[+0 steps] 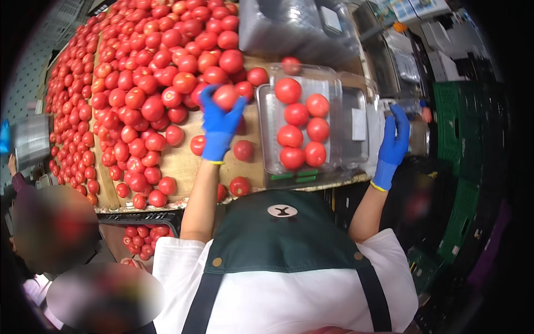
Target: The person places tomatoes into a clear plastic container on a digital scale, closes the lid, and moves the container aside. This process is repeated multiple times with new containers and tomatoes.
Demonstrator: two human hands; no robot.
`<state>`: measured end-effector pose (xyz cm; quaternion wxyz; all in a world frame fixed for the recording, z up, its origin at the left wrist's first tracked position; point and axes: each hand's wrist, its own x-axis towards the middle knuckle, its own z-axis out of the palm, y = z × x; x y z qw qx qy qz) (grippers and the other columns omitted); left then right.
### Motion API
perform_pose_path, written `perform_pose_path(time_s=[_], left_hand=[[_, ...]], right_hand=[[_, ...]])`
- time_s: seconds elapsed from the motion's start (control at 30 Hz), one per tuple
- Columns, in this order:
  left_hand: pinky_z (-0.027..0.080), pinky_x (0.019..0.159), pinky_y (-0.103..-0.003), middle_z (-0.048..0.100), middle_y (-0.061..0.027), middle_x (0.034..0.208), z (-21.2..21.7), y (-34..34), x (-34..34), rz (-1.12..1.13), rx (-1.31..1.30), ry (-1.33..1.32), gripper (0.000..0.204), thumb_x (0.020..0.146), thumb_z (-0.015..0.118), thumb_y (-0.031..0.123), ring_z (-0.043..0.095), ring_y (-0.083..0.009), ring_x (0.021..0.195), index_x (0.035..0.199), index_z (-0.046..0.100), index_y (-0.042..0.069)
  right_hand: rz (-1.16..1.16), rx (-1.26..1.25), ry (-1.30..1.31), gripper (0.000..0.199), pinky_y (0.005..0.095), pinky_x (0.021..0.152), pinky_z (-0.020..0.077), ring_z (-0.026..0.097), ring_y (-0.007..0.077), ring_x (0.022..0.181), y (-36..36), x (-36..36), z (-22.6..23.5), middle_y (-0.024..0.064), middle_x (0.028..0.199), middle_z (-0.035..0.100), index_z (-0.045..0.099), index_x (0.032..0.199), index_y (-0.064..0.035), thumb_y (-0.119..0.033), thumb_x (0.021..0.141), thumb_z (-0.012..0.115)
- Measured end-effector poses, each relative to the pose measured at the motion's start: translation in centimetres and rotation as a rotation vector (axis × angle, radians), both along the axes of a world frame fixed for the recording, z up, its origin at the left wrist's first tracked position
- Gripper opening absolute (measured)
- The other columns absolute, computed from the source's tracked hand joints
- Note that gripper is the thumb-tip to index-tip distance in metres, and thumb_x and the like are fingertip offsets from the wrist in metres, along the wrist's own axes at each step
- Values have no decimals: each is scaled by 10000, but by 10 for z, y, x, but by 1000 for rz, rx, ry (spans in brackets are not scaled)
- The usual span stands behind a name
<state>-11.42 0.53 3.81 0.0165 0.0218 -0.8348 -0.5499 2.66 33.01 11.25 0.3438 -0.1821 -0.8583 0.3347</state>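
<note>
My left hand [220, 125], in a blue glove with a yellow cuff edge, curls its spread fingers around a tomato [226, 97] at the edge of the large tomato pile [150, 83]. To its right stands a clear plastic tray [268, 150], with several red tomatoes in two columns on a pale liner. My right hand [394, 136], gloved the same way, is past the tray's right side. Its fingers stretch away from me and nothing shows in them. Beside it lies clear plastic packaging [418, 137].
Nested clear trays [283, 28] are stacked at the back. Loose tomatoes [240, 186] lie near the table's front edge. Green crates [453, 133] stand at the right. Two blurred people are at lower left, by a crate of tomatoes [146, 240]; another person's hand [12, 165] shows farther left.
</note>
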Motion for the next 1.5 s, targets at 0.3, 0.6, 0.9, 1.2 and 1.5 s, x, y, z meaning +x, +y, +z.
perform_pose_path(time_s=[0.3,0.6,0.9,1.2,1.5], left_hand=[[409,884,-430,497,-136,1187,-4,131,-27,-501,-448,722,430,775,660,264,495,-337,1043,1172,553,136],[462,855,-286,643,-96,1026,19,-116,-63,-211,-272,381,226,876,606,157,602,-192,949,1069,651,48],[451,902,-331,530,-149,1234,78,-35,-78,-503,104,-25,331,927,516,144,536,-243,1053,1255,541,107],[469,833,-331,625,-117,1021,-54,70,-93,-583,-197,501,370,882,594,343,604,-293,907,1157,566,97],[446,530,-251,583,-40,751,-35,6,28,-679,358,-569,333,968,425,384,561,-136,595,918,537,74]], right_hand=[[97,-35,-4,213,331,992,369,528,235,1129,-42,33,24,126,1169,586,633,1066,-24,-42,861,579],[622,-1067,-589,240,277,860,458,581,140,941,-62,163,-12,81,1023,620,587,1131,15,-75,921,514],[439,-1339,-682,349,173,484,381,511,61,592,-54,147,-84,11,789,594,556,1203,-73,-303,957,465],[-99,-1197,-285,194,197,381,305,441,60,475,-27,106,-118,-7,656,522,584,1035,-98,-258,937,532],[384,238,-217,367,350,843,462,566,310,1008,58,60,-65,147,1133,538,557,1227,-140,-45,884,469]])
